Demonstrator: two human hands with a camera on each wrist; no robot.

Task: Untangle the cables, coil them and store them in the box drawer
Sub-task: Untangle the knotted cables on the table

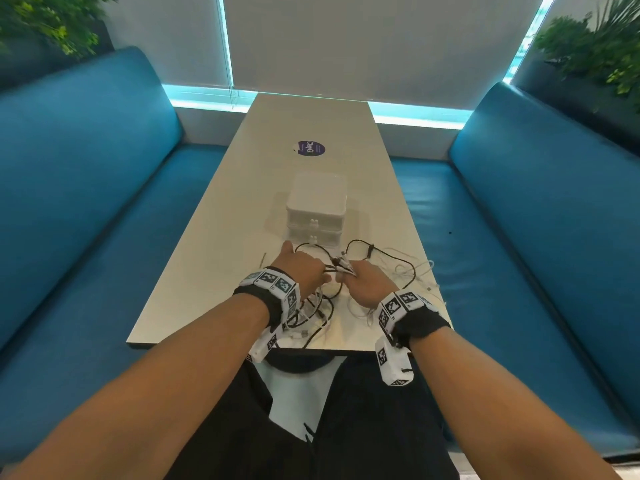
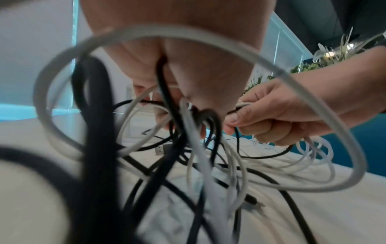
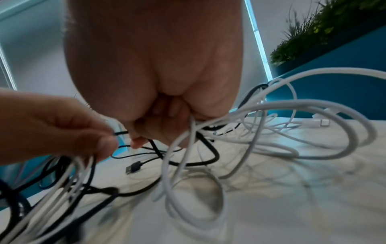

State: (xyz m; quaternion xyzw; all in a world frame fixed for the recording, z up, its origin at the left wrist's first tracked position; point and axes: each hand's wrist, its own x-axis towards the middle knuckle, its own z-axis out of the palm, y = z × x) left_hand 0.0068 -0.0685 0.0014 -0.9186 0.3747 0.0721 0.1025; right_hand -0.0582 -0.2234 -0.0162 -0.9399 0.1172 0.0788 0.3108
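Fingers of my left hand [image 1: 304,268] are curled into the knot, with a black strand running up through the fist, while my right hand [image 1: 367,282] pinches a thin black lead between thumb and forefinger and gathers white loops under its other fingers. Both hands meet just in front of the box drawer [image 1: 316,216], which stands shut, its two small knobs facing me. The cables [image 1: 377,268], black and white together, spill from my hands across the table [image 1: 242,202] on my side of the box, some loops trailing off to the right of it and some down toward the table's near edge. A black USB plug [image 3: 133,167] lies loose on the surface below my hands. My worry from here is that pulling the pinched lead straight out would cinch the knot tighter, since strands cross each other at several points I cannot follow; a plug could also snag in a loop, or the slack near the edge could slide off onto my lap. Nothing is coiled yet. Beyond the box a round purple sticker [image 1: 308,148] sits on the pale tabletop; blue bench seats [image 1: 86,168] flank the table, with drawn blinds behind and green plants [image 1: 595,46] at the corners.
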